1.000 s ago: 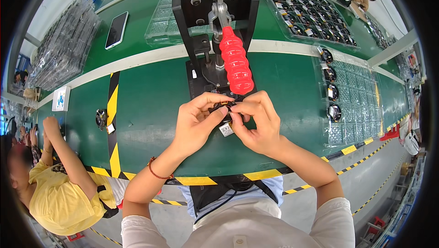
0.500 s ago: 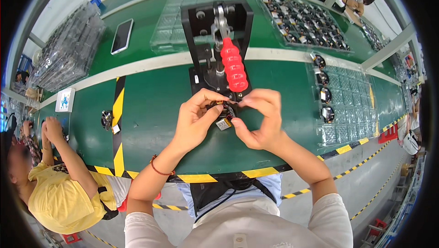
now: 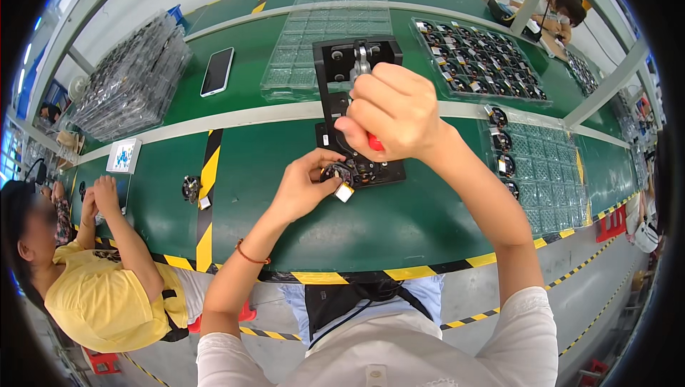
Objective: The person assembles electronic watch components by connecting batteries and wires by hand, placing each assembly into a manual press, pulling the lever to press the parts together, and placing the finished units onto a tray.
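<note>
My left hand (image 3: pixel 303 186) pinches a small round black electronic assembly (image 3: pixel 335 171) at the near edge of the black toggle-clamp press (image 3: pixel 325 94). From the assembly hangs a white-and-yellow rectangular piece (image 3: pixel 344 192) on its near side. Wrapped in a fist, my right hand (image 3: pixel 396 112) grips the red handle (image 3: pixel 376 143) of the press. Only the handle's lower end shows; the fist hides the rest. Under the fist, part of the press base (image 3: pixel 389 171) is visible, with small parts I cannot make out.
At right lies a clear tray (image 3: pixel 546 166) with several black assemblies along its left column. Behind it stands a filled tray (image 3: pixel 478 62). A phone (image 3: pixel 217 71), stacked trays (image 3: pixel 128 76) and a loose assembly (image 3: pixel 190 188) are at left, near a co-worker in yellow (image 3: pixel 107 301).
My right hand has left the assembly and moved up onto the red handle, closing around it. My left hand still holds the assembly. The whole view has shifted slightly.
</note>
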`<state>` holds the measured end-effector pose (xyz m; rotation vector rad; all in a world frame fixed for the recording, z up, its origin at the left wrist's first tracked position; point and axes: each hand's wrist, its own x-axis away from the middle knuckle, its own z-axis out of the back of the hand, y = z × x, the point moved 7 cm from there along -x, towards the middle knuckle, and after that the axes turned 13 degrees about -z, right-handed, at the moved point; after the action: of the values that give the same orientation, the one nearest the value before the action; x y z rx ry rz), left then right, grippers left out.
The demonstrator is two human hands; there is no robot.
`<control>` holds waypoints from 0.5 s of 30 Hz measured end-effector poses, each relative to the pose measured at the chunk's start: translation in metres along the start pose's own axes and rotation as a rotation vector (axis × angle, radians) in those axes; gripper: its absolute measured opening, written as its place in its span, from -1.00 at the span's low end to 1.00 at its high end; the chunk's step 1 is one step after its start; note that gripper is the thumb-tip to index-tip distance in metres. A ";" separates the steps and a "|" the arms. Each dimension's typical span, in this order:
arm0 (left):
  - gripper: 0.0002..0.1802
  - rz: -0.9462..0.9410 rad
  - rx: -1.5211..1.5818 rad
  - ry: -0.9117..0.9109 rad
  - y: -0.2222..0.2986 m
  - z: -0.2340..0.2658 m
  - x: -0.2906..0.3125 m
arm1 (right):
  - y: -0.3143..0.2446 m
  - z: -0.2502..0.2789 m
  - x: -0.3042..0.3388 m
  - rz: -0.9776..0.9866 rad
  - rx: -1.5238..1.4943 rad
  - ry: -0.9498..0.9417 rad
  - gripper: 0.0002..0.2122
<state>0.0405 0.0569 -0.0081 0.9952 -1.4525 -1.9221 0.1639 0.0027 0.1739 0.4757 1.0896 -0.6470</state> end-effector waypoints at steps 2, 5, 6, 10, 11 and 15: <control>-0.61 -0.020 -0.093 0.019 0.004 -0.002 0.000 | 0.030 0.002 -0.021 -0.462 -0.253 0.063 -0.72; -0.59 0.071 -0.027 -0.034 0.018 -0.007 0.001 | 0.084 -0.021 -0.067 -1.014 -0.362 -0.215 -0.48; -0.59 0.064 -0.032 -0.036 0.016 -0.006 -0.001 | 0.106 -0.037 -0.069 -1.216 -0.482 -0.353 -0.35; -0.60 0.101 0.431 -0.023 0.016 -0.009 0.011 | 0.133 -0.022 -0.042 -0.838 0.214 -0.013 -0.63; -0.61 0.212 0.760 0.046 0.013 -0.010 0.021 | 0.111 -0.004 -0.024 -0.665 0.296 0.158 -0.67; -0.66 0.113 1.899 0.137 0.038 0.004 0.045 | 0.060 0.009 0.089 -1.074 0.263 -0.455 -0.79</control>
<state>0.0105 0.0137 0.0182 1.4687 -2.9513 0.1963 0.2391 0.0186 0.0983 -0.0952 0.7597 -1.7601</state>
